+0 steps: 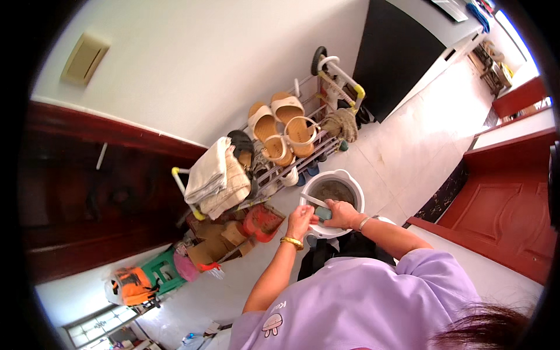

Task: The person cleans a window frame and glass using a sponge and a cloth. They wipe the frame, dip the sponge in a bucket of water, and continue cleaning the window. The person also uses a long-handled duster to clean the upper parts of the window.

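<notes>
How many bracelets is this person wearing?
2: a gold-coloured bangle at the wrist of the left hand and a silvery bracelet at that of the right hand.

Rack [345, 74], pale tubing, yellow joints, against the wall [204, 52]. Upon it: tan sandals [264, 123], white straps; folded cloths [210, 169], pale, left end; knit cloth [341, 125], grey-brown, right end. Switch [85, 59], beige, wall-mounted. Container [261, 224], red, beside cardboard [217, 242]. Stool [163, 274], green. Bag [135, 286], orange, near the stool. Panel [396, 58], black, upright. Door [501, 204], red, moulded, far right. Floor [402, 151], pale tile.
</notes>
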`<state>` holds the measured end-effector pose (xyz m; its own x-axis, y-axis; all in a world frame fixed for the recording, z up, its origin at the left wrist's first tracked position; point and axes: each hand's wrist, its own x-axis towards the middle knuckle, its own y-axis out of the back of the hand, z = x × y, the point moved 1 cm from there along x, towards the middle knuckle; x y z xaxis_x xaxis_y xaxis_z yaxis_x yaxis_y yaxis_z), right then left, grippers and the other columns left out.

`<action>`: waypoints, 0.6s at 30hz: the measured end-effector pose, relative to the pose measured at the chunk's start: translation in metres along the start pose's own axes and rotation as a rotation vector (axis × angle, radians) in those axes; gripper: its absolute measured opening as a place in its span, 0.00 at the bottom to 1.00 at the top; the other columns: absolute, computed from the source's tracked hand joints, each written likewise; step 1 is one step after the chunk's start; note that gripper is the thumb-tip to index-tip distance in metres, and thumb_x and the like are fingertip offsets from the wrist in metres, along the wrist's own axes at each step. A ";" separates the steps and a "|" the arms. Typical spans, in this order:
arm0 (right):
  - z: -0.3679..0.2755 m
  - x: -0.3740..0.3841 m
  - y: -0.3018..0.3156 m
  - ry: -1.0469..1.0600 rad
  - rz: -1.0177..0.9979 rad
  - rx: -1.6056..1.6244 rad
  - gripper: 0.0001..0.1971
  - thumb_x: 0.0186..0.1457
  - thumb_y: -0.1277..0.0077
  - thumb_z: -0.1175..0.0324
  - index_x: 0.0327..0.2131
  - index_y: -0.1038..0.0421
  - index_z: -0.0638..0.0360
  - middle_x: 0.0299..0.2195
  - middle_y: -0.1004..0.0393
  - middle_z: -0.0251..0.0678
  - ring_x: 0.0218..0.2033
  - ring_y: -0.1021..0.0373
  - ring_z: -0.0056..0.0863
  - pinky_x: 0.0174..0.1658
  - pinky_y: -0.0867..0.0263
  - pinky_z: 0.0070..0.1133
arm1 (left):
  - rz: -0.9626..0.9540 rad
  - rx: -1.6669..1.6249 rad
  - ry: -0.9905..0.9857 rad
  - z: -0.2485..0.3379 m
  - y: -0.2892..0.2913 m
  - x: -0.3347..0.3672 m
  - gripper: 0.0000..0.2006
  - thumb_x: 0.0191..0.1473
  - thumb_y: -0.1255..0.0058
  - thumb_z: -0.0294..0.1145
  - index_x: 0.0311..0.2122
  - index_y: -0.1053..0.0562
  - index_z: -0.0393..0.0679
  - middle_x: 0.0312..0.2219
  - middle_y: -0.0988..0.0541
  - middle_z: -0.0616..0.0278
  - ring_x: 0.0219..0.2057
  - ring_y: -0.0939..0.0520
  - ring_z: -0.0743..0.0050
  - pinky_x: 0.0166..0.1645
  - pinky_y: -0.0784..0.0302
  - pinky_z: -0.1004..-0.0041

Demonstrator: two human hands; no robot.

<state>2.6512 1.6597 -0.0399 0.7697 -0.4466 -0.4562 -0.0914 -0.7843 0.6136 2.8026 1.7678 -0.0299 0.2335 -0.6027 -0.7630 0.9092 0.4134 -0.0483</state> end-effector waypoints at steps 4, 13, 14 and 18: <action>0.044 -0.008 0.008 -0.027 0.154 0.097 0.28 0.37 0.43 0.54 0.39 0.34 0.65 0.31 0.25 0.54 0.34 0.27 0.50 0.40 0.30 0.36 | 0.074 0.136 -0.472 0.073 -0.041 0.027 0.12 0.58 0.50 0.35 0.42 0.29 0.38 0.26 0.21 0.61 0.24 0.22 0.78 0.30 0.26 0.75; 0.113 -0.057 0.080 -0.299 0.295 0.317 0.33 0.38 0.44 0.53 0.46 0.34 0.66 0.33 0.25 0.57 0.38 0.27 0.51 0.44 0.31 0.36 | 0.406 1.088 -1.022 0.192 -0.136 0.121 0.33 0.48 0.45 0.33 0.60 0.43 0.40 0.53 0.36 0.41 0.55 0.35 0.42 0.58 0.38 0.56; 0.123 -0.063 0.087 -0.331 0.341 0.335 0.33 0.38 0.44 0.53 0.46 0.34 0.66 0.33 0.25 0.57 0.38 0.27 0.51 0.44 0.32 0.35 | 0.429 1.133 -0.988 0.193 -0.137 0.136 0.34 0.48 0.45 0.33 0.60 0.43 0.42 0.53 0.36 0.42 0.54 0.34 0.42 0.57 0.37 0.56; 0.157 -0.090 0.113 -0.488 0.505 0.431 0.33 0.38 0.44 0.53 0.47 0.34 0.64 0.34 0.25 0.57 0.39 0.27 0.51 0.45 0.32 0.35 | 0.332 1.235 -0.814 0.212 -0.144 0.151 0.28 0.46 0.43 0.30 0.55 0.35 0.48 0.46 0.30 0.47 0.47 0.29 0.43 0.52 0.32 0.56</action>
<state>2.4723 1.5439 -0.0311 0.2184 -0.8489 -0.4813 -0.6641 -0.4907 0.5640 2.7803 1.4723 -0.0012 0.2246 -0.9728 -0.0567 0.3921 0.0369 0.9192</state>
